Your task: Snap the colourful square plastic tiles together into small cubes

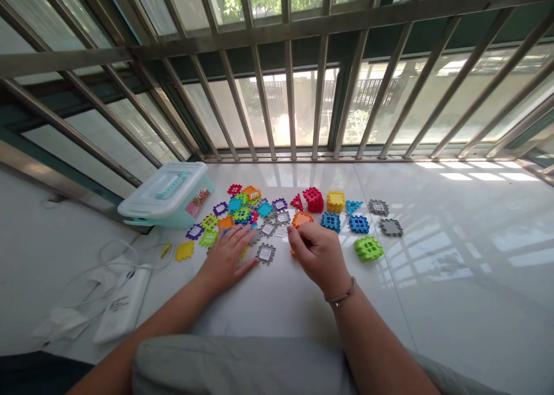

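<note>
The right hand (pixel 318 257) bunches its fingers, pinching a mostly hidden orange plastic tile (pixel 293 252) on the white tiled floor (pixel 459 279); the left hand (pixel 226 259) lies spread, just beside a grey notched grid tile (pixel 265 253). Those look light and stiff, best taken by their notched edges.

Orange notched tile (pixel 302 219); grey tile (pixel 265 253) with white-backed grid windows; lime-green lattice cube (pixel 368 248); red cube (pixel 313 199) beside yellow cube (pixel 335 201); blue grid tile (pixel 330 222); mint-green box (pixel 201 201) under white lid (pixel 160 190).

A flat notched grey plastic tile (pixel 265 253) and an orange one (pixel 302 219), lying loose, separate.
</note>
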Motion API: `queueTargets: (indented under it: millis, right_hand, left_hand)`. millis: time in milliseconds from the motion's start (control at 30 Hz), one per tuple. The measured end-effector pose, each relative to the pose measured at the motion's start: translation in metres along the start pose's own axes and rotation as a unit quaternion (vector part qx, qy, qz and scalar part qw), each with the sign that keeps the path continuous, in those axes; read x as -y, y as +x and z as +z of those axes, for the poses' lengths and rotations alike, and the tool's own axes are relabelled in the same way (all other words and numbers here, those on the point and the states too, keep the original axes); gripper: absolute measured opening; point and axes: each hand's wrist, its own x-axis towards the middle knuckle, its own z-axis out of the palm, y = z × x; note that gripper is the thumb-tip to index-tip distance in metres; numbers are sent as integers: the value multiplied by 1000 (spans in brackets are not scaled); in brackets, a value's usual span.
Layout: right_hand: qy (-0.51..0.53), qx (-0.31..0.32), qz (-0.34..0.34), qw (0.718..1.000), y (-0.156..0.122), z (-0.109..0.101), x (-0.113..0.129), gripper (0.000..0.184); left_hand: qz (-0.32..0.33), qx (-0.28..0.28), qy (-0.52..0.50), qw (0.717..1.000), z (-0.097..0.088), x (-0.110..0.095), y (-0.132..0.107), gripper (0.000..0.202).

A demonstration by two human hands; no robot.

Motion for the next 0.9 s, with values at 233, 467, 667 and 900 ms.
queueTargets:
  millis: [233, 467, 667, 900]
  right_hand:
    - [-7, 16, 17, 1000, 0, 0, 0, 49]
    - [-7, 35, 20, 999, 0, 0, 1, 49]
    - [-3, 21, 14, 1000, 0, 0, -1, 49]
    - [-8, 11, 14, 1000, 1, 1, -4, 50]
  left_hand:
    - [8, 48, -40, 998, -1, -13, 20, 50]
    - [24, 68, -56, 996, -14, -23, 14, 37]
    - [81, 118, -78, 987, -9, -29, 21, 43]
    - [153, 122, -58, 979, -17, -34, 34, 11]
